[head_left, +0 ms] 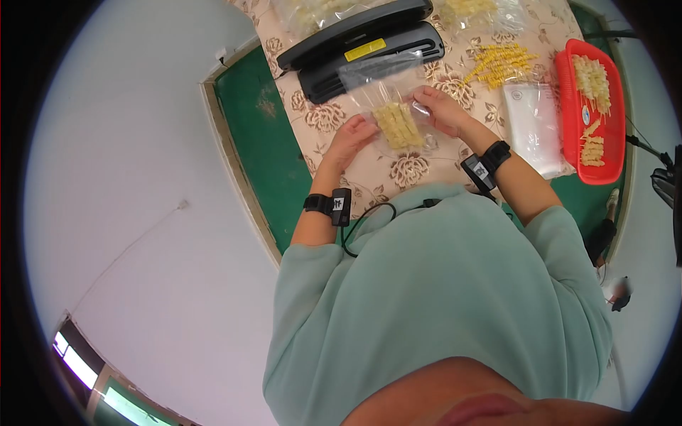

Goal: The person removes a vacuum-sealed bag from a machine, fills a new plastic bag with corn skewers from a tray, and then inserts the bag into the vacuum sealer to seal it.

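Open vacuum sealer (362, 50) lies just beyond the held bag (394, 113); red tray (565, 85) rightward.

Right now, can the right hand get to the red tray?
Probably yes. The right hand holds the bag with the left hand, but the red tray sits off to its side, with only flat clear bags lying between. It would need to let go first.

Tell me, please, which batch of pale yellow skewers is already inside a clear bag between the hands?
The batch in the clear bag held by the left hand and right hand; the other skewers lie loose on the tablecloth or in the red tray.
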### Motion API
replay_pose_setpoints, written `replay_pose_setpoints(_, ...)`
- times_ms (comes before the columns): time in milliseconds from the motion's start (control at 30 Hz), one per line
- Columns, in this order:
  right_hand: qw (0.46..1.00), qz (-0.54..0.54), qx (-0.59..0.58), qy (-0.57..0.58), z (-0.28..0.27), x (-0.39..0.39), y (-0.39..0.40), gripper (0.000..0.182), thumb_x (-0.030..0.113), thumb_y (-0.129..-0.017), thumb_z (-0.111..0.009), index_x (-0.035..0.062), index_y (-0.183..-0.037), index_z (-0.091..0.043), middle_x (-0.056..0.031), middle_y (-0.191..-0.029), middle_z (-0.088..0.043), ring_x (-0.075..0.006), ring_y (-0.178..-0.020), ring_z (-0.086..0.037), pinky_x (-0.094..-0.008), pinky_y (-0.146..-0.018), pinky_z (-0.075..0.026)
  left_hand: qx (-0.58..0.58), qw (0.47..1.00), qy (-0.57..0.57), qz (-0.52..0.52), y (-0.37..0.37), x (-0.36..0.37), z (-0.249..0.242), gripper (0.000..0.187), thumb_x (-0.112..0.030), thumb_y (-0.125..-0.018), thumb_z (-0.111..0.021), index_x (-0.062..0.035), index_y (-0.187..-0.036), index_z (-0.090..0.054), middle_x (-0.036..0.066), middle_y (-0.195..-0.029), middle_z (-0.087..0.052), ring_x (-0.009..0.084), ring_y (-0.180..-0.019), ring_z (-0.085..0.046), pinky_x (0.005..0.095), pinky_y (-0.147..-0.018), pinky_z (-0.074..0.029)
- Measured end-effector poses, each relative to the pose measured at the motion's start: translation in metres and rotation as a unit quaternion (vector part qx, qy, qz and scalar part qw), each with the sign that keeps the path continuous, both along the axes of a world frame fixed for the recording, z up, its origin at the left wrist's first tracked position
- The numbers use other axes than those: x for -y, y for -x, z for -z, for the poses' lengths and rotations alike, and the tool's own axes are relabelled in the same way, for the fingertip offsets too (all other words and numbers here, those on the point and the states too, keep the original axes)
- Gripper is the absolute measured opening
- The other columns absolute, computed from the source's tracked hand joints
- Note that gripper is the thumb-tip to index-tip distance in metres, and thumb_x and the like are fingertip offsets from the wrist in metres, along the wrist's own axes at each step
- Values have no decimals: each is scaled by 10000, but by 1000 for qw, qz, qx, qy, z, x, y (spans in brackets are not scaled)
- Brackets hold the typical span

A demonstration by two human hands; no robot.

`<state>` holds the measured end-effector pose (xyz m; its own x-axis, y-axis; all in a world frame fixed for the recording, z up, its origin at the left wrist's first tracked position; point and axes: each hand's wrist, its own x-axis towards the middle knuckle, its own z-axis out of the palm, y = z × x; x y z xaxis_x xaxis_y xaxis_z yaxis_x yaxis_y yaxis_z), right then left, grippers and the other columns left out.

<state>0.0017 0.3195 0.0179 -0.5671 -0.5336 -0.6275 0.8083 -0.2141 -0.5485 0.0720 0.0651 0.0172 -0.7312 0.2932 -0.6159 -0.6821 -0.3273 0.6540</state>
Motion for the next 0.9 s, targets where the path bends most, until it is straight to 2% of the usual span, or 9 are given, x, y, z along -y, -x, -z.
replay_pose_setpoints(33,1000,-4,-3,-4,-8,-1,-1,203,242,-1002,-477,109,-1115,-581,8,-1102,-629,-89,-991,-595,-307,-798,-530,-3,1000,-4,-4,-3,-5,-2,361,-169,-921,-630,-35,-1235,-515,75,-1056,-649,166,-1004,-616,328,-937,-483)
replay_pose_setpoints(100,1000,11,-9,1,-28,0,-1,213,258,-1001,-482,104,-1117,-575,-8,-1133,-616,-106,-1028,-589,-338,-848,-530,-33,997,12,63,-5,-13,-9,410,-120,-892,-654,-29,-1269,-520,73,-1071,-656,168,-987,-629,320,-907,-503)
replay_pose_setpoints(333,993,34,-111,3,-87,-1,-19,297,243,-978,-532,91,-1232,-529,-19,-1182,-590,-133,-1056,-582,-349,-910,-509,-96,993,30,54,-11,-25,-63,326,-119,-897,-641,-22,-1204,-591,82,-1061,-670,176,-934,-659,343,-825,-560)
replay_pose_setpoints(433,978,-14,-200,-66,-100,-5,-38,337,245,-948,-587,72,-1234,-543,-7,-1132,-610,-122,-1040,-584,-331,-922,-495,-122,992,10,31,-15,-27,-83,324,-97,-899,-635,-10,-1207,-587,82,-1031,-667,174,-912,-654,345,-818,-564)
replay_pose_setpoints(500,958,-79,-239,-136,-108,-9,-49,287,243,-898,-661,55,-1109,-613,1,-951,-629,-88,-862,-588,-260,-772,-500,-133,990,1,35,-15,-27,-93,310,-91,-903,-626,-12,-1201,-590,81,-1032,-666,175,-905,-656,348,-813,-567)
replay_pose_setpoints(533,957,-75,-244,-140,-111,-11,-54,287,243,-898,-661,55,-1109,-613,1,-951,-629,-88,-862,-588,-260,-772,-500,-139,990,-2,38,-16,-28,-94,310,-91,-903,-626,-12,-1201,-590,81,-1032,-666,175,-905,-656,348,-813,-567)
replay_pose_setpoints(600,954,-35,-267,-134,-115,-14,-66,236,233,-890,-668,56,-1043,-638,30,-822,-603,-68,-768,-557,-237,-712,-479,-163,985,7,63,-19,-30,-94,308,-106,-903,-634,-10,-1193,-595,77,-1022,-668,172,-897,-657,340,-804,-568)
replay_pose_setpoints(767,937,-31,-311,-154,-109,-30,-89,201,238,-894,-654,58,-982,-657,19,-816,-621,-71,-716,-548,-245,-679,-484,-192,969,51,144,-28,-39,-96,316,-129,-906,-634,8,-1188,-593,77,-1000,-670,158,-877,-656,321,-782,-562)
replay_pose_setpoints(900,900,-84,-345,-254,-117,-45,-101,248,284,-887,-638,38,-900,-668,-3,-761,-625,-85,-685,-544,-246,-629,-456,-177,962,94,184,-33,-45,-82,318,-177,-926,-608,13,-1180,-600,71,-1000,-669,133,-862,-647,287,-755,-550)
